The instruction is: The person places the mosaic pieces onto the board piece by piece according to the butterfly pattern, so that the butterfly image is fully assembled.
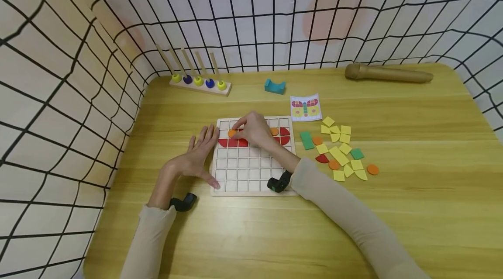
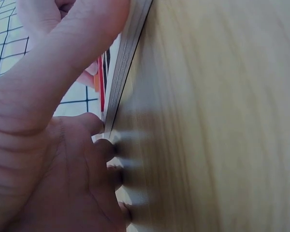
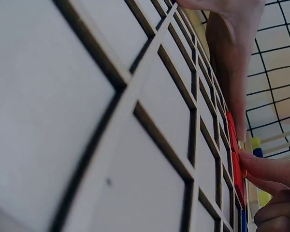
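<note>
A wooden grid board (image 1: 237, 174) lies on the table, with red pieces (image 1: 232, 142) and an orange disc (image 1: 274, 131) in its upper rows. My left hand (image 1: 196, 161) is spread along the board's left edge, fingertips at the upper corner and thumb at the lower one. Over the upper left cells, my right hand (image 1: 255, 130) pinches another orange disc (image 1: 232, 133) between thumb and index finger. From the right wrist, red pieces (image 3: 236, 164) show beside the fingertips. The left wrist view has the board's side edge (image 2: 128, 58) against the hand.
Right of the board lie several loose yellow pieces (image 1: 339, 156), with green, orange and red ones among them. A butterfly pattern card (image 1: 305, 108) touches the upper right corner. Farther back are a peg stand (image 1: 200, 87), a teal block (image 1: 274, 87) and a wooden stick (image 1: 389, 73), before black netting.
</note>
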Motion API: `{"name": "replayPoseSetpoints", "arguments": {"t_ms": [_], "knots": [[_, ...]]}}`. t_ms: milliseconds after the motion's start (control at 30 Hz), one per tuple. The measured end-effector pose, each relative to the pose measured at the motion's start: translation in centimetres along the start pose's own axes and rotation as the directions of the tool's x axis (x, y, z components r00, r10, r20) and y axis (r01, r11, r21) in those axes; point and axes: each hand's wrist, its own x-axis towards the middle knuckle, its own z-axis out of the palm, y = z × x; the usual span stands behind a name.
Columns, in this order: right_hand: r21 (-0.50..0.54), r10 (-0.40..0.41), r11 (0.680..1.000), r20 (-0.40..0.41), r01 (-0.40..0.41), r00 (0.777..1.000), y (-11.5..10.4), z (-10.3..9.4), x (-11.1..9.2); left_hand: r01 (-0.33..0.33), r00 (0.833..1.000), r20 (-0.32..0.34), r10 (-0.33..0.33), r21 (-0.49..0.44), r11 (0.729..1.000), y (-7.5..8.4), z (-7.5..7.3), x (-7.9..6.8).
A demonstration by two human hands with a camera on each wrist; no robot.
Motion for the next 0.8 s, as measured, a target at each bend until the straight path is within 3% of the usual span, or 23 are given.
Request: {"name": "replayPoseSetpoints", "arguments": {"t_ms": [633, 800], "knots": [[0.056, -0.027, 0.998, 0.001, 0.027, 1.000, 0.5, -0.2, 0.2, 0.006, 1.000, -0.008, -0.006, -0.008, 1.000, 0.0, 0.0, -0.2], [0.129, -0.029, 0.991, 0.022, 0.026, 0.999, 0.6, -1.7, -0.2, 0.005, 1.000, -0.009, -0.005, -0.013, 1.000, 0.1, 0.0, -0.1]]}}
